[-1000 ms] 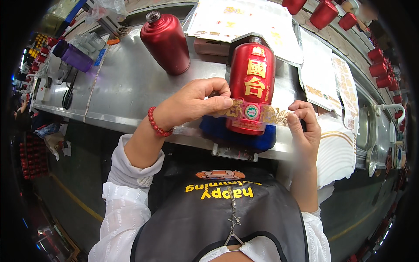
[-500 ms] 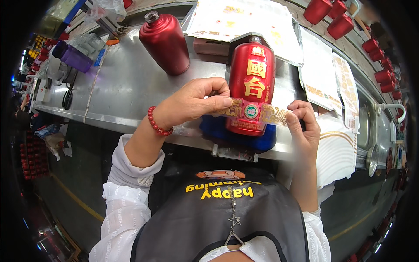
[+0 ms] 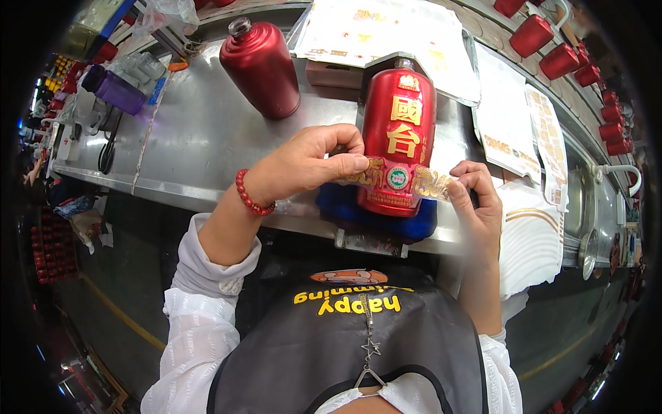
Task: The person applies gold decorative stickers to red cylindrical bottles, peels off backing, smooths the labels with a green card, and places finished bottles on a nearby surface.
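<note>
A red bottle [image 3: 398, 148] with raised gold lettering lies tilted on a blue cloth [image 3: 338, 210], its neck pointing away from me. Across its lower part stretches a clear label strip [image 3: 429, 182] with gold ornament and a green round emblem. My left hand [image 3: 317, 155] pinches the strip's left end between thumb and forefinger. At the other side my right hand [image 3: 477, 196] pinches its right end. The strip's middle lies against the bottle's front, or just over it; which one I cannot tell. A red bead bracelet circles my left wrist.
A plain red bottle [image 3: 261, 72] stands behind my left hand on the metal bench [image 3: 193, 138]. Printed label sheets [image 3: 383, 34] are stacked at the back, with more sheets [image 3: 507, 114] at the right. A purple drinking bottle [image 3: 116, 90] is far left. Red bottles [image 3: 531, 36] line the conveyor.
Both hands keep their hold on the strip, with only slight shifts. At the upper right, the red bottles along the conveyor have changed position.
</note>
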{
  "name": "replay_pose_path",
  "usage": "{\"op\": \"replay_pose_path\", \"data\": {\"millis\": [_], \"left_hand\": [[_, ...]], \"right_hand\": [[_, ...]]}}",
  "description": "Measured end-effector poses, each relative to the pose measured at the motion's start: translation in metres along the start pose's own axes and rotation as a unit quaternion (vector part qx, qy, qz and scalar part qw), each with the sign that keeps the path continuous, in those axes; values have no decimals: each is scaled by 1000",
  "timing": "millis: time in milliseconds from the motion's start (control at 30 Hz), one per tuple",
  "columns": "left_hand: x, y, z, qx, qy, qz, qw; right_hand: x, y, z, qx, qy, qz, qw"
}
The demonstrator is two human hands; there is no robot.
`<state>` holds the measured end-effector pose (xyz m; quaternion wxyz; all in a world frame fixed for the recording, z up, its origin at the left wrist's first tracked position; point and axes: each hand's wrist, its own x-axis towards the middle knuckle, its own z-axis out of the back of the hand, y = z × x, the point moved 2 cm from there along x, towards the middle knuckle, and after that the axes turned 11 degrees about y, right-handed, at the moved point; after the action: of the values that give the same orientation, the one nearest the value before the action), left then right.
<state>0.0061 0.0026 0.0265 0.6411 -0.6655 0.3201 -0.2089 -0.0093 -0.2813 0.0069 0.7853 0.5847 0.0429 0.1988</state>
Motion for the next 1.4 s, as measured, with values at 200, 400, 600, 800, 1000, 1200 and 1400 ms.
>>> {"op": "replay_pose_path", "data": {"millis": [200, 400, 600, 800, 1000, 1200, 1400], "left_hand": [[-2, 8, -8, 270, -225, -110, 930], [14, 24, -38, 287, -292, -147, 900], [20, 33, -41, 228, -279, -160, 919], [18, 34, -38, 54, -226, -200, 952], [1, 48, -27, 275, -191, -198, 921], [4, 52, -30, 275, -206, -182, 921], [5, 55, -30, 279, -219, -179, 918]], "right_hand": [[5, 0, 3, -193, -75, 50, 977], [-2, 25, -21, -228, 55, 150, 960], [-8, 22, -27, -232, 65, 149, 959], [-13, 23, -25, -250, 61, 160, 953], [-24, 19, -30, -299, 90, 200, 929], [-29, 17, -31, -311, 84, 202, 925], [-28, 18, -31, -319, 89, 201, 922]]}}
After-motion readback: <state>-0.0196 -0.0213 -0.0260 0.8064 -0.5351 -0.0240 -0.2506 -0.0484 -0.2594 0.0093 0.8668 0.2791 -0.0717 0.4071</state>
